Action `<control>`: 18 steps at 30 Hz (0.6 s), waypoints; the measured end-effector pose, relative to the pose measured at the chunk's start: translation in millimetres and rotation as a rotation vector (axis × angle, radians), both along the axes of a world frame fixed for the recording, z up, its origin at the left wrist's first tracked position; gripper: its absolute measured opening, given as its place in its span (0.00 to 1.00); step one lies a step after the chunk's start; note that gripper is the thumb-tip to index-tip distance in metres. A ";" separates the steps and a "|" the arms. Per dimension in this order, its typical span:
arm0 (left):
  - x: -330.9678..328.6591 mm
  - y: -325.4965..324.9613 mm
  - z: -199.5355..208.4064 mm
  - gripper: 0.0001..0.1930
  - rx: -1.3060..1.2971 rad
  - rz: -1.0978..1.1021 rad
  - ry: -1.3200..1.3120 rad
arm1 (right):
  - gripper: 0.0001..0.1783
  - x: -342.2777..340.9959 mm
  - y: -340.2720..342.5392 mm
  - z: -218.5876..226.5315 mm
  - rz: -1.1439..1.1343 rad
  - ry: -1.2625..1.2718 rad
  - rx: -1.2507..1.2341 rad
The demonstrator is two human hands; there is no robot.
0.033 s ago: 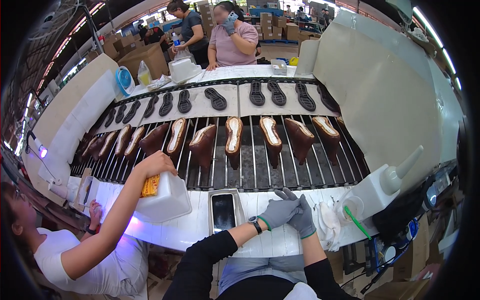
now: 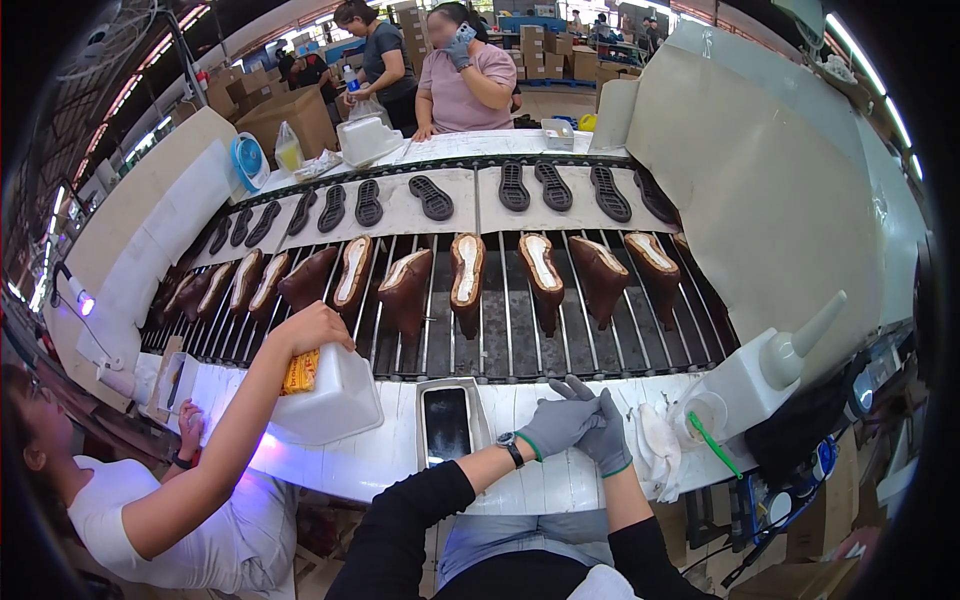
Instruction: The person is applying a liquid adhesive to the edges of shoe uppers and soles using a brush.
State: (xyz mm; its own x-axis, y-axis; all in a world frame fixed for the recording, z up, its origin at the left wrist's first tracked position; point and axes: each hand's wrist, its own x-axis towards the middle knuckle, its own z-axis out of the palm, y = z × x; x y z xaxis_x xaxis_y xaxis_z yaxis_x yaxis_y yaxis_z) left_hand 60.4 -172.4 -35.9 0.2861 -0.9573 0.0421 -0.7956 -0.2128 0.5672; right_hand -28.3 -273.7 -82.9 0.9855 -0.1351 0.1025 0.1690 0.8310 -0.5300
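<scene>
Currently both hands rest together on the white bench edge (image 2: 400, 455), just R of the phone (image 2: 447, 423), which lies face-up in its tray, screen dark. L hand (image 2: 556, 424) and R hand (image 2: 607, 438) both wear grey gloves w/ green cuffs; they overlap, fingers laid over each other, touching. Grip state: neither hand holds an item as far as the view shows; cannot tell whether one is tugging the other's glove or just clasped. Watch on L wrist (image 2: 510, 448). Nearest things: white rag/spare gloves (image 2: 655, 440) just beside R hand, small cup w/ green brush (image 2: 712, 432) beyond that, white squeeze bottle w/ long nozzle (image 2: 775, 365) on the R, tilted so spout points up and away, prob. kept within R-hand reach. Ahead: roller conveyor (image 2: 500, 340) carrying brown shoe uppers on lasts (image 2: 466, 275), soles-up, in a row, approx. evenly spaced; upper tier has black outsoles (image 2: 432, 197) on pale sheets, one pr per sheet, likely so pairs stay matched. Co-worker at L grips a white plastic jug (image 2: 330, 395) on the bench by its top, hand on the neck. Two more people stand at far side of the line, well apart from the near bench.
</scene>
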 end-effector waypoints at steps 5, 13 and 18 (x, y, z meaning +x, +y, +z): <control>2.1 -0.8 0.0 0.19 0.068 -0.038 0.104 | 0.39 -0.3 -0.1 -0.4 0.008 -0.018 -0.012; 0.9 -1.2 -1.5 0.14 0.015 -0.002 0.028 | 0.39 -1.6 0.1 2.5 -0.009 0.027 -0.046; 2.6 -1.6 -5.4 0.14 0.003 -0.009 0.036 | 0.39 -0.9 0.1 1.1 -0.004 0.023 -0.036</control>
State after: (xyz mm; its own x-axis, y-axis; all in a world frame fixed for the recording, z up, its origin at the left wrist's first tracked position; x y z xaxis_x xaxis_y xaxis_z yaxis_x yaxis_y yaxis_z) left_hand 63.1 -174.1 -41.3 0.2792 -0.9598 0.0294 -0.7767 -0.2077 0.5947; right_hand -29.2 -273.5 -81.8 0.9872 -0.1353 0.0848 0.1595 0.8105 -0.5636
